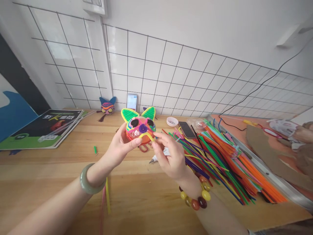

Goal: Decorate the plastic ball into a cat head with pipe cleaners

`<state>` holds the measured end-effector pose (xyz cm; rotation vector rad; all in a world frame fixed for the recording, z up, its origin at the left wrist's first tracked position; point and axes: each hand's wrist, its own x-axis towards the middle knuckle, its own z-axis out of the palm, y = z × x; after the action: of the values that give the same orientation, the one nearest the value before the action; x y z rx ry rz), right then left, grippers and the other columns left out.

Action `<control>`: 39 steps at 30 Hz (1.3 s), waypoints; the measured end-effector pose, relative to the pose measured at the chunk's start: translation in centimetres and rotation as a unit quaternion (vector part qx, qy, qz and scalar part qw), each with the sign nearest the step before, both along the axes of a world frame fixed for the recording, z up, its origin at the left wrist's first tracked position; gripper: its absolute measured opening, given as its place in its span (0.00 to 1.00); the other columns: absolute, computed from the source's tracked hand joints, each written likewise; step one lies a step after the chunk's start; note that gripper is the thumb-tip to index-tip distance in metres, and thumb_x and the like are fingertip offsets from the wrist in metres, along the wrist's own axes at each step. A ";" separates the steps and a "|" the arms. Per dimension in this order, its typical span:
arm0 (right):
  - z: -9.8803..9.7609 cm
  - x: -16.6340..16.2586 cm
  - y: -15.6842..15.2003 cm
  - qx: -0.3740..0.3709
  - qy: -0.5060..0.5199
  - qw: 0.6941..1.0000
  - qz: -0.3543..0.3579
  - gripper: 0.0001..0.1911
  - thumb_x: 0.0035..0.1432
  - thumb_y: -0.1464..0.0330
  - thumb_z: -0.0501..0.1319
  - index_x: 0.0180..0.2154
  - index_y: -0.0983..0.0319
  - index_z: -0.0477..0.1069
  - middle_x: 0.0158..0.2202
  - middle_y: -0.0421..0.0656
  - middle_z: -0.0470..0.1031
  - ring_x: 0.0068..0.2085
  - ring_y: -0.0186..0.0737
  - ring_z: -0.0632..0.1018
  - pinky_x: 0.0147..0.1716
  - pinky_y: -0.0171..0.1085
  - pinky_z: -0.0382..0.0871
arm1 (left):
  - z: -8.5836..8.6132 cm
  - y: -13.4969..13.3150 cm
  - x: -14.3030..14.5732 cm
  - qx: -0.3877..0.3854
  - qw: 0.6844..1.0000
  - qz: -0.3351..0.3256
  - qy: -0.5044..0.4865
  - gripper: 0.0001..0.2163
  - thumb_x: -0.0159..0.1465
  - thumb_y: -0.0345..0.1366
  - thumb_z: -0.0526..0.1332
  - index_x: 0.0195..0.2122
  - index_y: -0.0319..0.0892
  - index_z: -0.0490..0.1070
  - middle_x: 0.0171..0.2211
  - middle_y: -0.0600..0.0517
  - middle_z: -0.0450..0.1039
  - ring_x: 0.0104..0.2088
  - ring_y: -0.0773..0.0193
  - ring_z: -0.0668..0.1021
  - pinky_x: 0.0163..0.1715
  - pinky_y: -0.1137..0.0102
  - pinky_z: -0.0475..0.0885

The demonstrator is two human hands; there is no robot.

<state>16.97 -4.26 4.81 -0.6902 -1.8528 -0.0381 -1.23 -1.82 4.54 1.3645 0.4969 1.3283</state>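
My left hand (pixel 121 141) grips a colourful animal head (pixel 142 121) made of pipe cleaners, with green ears edged in yellow, dark eyes and a purple nose. Its thumb lies near one end of a bent yellow pipe cleaner (pixel 146 134) below the nose. The fingers of my right hand (pixel 170 153) pinch the other end of that yellow piece against the head's right side. Beneath my right hand, a white glue tube (pixel 154 159) with a dark nozzle lies partly hidden. A reddish pipe cleaner (pixel 143 149) curls under the head.
Many pipe cleaners (pixel 225 163) cover the right of the wooden table (pixel 137 199). Behind are a phone (pixel 187 130), a pink bowl (pixel 172 121), a propped screen (pixel 132 101) and a blue-eared animal head (pixel 107 106). Magazines (pixel 55 125) lie left; another person's hand (pixel 304 133) shows far right.
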 end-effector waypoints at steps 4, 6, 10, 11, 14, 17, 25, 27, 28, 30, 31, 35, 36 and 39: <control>0.1 0.2 0.0 0.042 -0.031 0.999 -0.018 0.14 0.67 0.76 0.57 0.52 0.61 0.70 0.38 0.44 0.83 0.32 0.36 0.83 0.31 0.35 0.78 | -0.2 -0.1 0.0 0.001 1.000 0.008 0.014 0.19 0.61 0.37 0.70 0.52 0.44 0.69 0.41 0.47 0.80 0.34 0.59 0.83 0.39 0.64 0.80; 0.1 0.2 0.0 0.063 -0.045 0.997 -0.026 0.15 0.67 0.76 0.57 0.53 0.60 0.70 0.36 0.43 0.83 0.31 0.35 0.82 0.30 0.34 0.77 | -0.2 -0.2 0.0 0.001 1.000 0.011 0.016 0.18 0.60 0.37 0.70 0.50 0.44 0.69 0.40 0.47 0.80 0.34 0.59 0.83 0.39 0.64 0.80; 0.0 0.2 -0.1 0.084 -0.047 0.995 -0.030 0.15 0.66 0.78 0.58 0.52 0.61 0.70 0.36 0.43 0.84 0.31 0.35 0.83 0.29 0.34 0.77 | -0.2 -0.3 0.1 0.010 1.000 0.022 0.008 0.18 0.60 0.36 0.70 0.50 0.44 0.70 0.42 0.47 0.80 0.35 0.58 0.83 0.39 0.65 0.80; 0.0 0.2 -0.1 0.087 -0.045 0.995 -0.029 0.15 0.66 0.78 0.58 0.52 0.61 0.70 0.36 0.43 0.84 0.31 0.35 0.83 0.29 0.34 0.77 | -0.2 -0.3 0.1 0.012 1.000 0.022 0.006 0.18 0.60 0.36 0.70 0.50 0.44 0.70 0.42 0.47 0.80 0.35 0.59 0.83 0.39 0.65 0.80; 0.0 0.1 -0.3 0.080 -0.042 0.996 -0.021 0.16 0.65 0.78 0.59 0.52 0.61 0.70 0.38 0.44 0.84 0.33 0.35 0.83 0.31 0.33 0.79 | -0.3 -0.1 0.1 0.017 1.000 0.013 0.001 0.18 0.61 0.35 0.70 0.51 0.45 0.69 0.41 0.48 0.80 0.33 0.61 0.83 0.38 0.66 0.80; 0.1 0.1 -0.4 0.073 -0.040 0.996 -0.008 0.17 0.65 0.77 0.58 0.54 0.60 0.69 0.40 0.44 0.84 0.35 0.36 0.84 0.33 0.34 0.80 | -0.5 -0.1 0.0 0.025 1.000 -0.001 -0.008 0.19 0.61 0.35 0.70 0.52 0.44 0.67 0.40 0.48 0.80 0.32 0.61 0.83 0.36 0.66 0.81; 0.4 0.1 -0.8 0.050 -0.026 0.998 -0.014 0.15 0.66 0.76 0.60 0.52 0.59 0.69 0.40 0.45 0.84 0.37 0.38 0.84 0.36 0.36 0.80 | -0.1 -0.3 0.2 0.034 0.999 0.001 -0.012 0.19 0.59 0.34 0.71 0.48 0.44 0.68 0.39 0.50 0.79 0.33 0.63 0.82 0.35 0.68 0.82; 0.4 0.0 -0.9 0.057 -0.027 0.998 -0.013 0.13 0.66 0.76 0.59 0.51 0.59 0.70 0.38 0.44 0.84 0.36 0.38 0.84 0.35 0.36 0.80 | 0.2 -0.4 0.4 0.038 0.999 0.015 -0.016 0.19 0.57 0.35 0.73 0.47 0.43 0.69 0.39 0.50 0.78 0.35 0.63 0.82 0.35 0.70 0.82; 0.5 0.0 -0.9 0.063 -0.028 0.998 -0.014 0.13 0.66 0.76 0.60 0.50 0.59 0.70 0.38 0.44 0.84 0.36 0.38 0.84 0.35 0.35 0.79 | 0.3 -0.5 0.4 0.039 0.999 0.022 -0.017 0.19 0.56 0.35 0.73 0.46 0.43 0.70 0.40 0.50 0.78 0.36 0.63 0.82 0.35 0.70 0.81; 0.6 -0.1 -0.9 0.074 -0.030 0.997 -0.013 0.13 0.65 0.77 0.60 0.50 0.60 0.70 0.37 0.44 0.83 0.35 0.37 0.84 0.35 0.35 0.79 | 0.3 -0.5 0.5 0.041 0.999 0.030 -0.016 0.20 0.55 0.35 0.74 0.47 0.42 0.70 0.41 0.49 0.79 0.38 0.62 0.82 0.36 0.71 0.81; 0.6 -0.2 -1.0 0.078 -0.030 0.996 -0.012 0.13 0.65 0.77 0.60 0.49 0.60 0.70 0.37 0.44 0.83 0.35 0.37 0.83 0.34 0.35 0.79 | 0.2 -0.5 0.4 0.042 0.999 0.031 -0.016 0.20 0.55 0.34 0.74 0.47 0.42 0.70 0.41 0.49 0.79 0.38 0.62 0.82 0.37 0.71 0.81; 0.9 -0.2 -1.1 0.090 -0.030 0.995 -0.004 0.13 0.64 0.78 0.61 0.49 0.61 0.71 0.33 0.43 0.82 0.31 0.37 0.82 0.30 0.35 0.76 | 0.0 -0.5 0.3 0.041 0.999 0.026 -0.018 0.21 0.55 0.34 0.74 0.48 0.43 0.71 0.43 0.50 0.79 0.40 0.63 0.82 0.40 0.71 0.81; 1.1 -0.2 -1.2 0.090 -0.033 0.995 0.000 0.13 0.64 0.78 0.61 0.49 0.61 0.71 0.33 0.44 0.82 0.30 0.37 0.82 0.29 0.35 0.76 | 0.0 -0.5 0.3 0.040 0.999 0.025 -0.019 0.21 0.55 0.34 0.74 0.48 0.44 0.71 0.43 0.50 0.79 0.41 0.63 0.82 0.40 0.72 0.81; 1.4 -0.1 -1.5 0.094 -0.044 0.995 0.010 0.13 0.65 0.78 0.60 0.50 0.62 0.71 0.33 0.45 0.83 0.32 0.38 0.82 0.29 0.35 0.76 | 0.0 -0.5 0.2 0.040 0.998 0.033 -0.020 0.21 0.55 0.34 0.74 0.49 0.44 0.71 0.45 0.50 0.79 0.42 0.63 0.82 0.40 0.72 0.80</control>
<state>16.91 -5.74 6.16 -0.5472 -1.9107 -0.2302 -1.01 -2.29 4.50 1.3946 0.4705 1.4392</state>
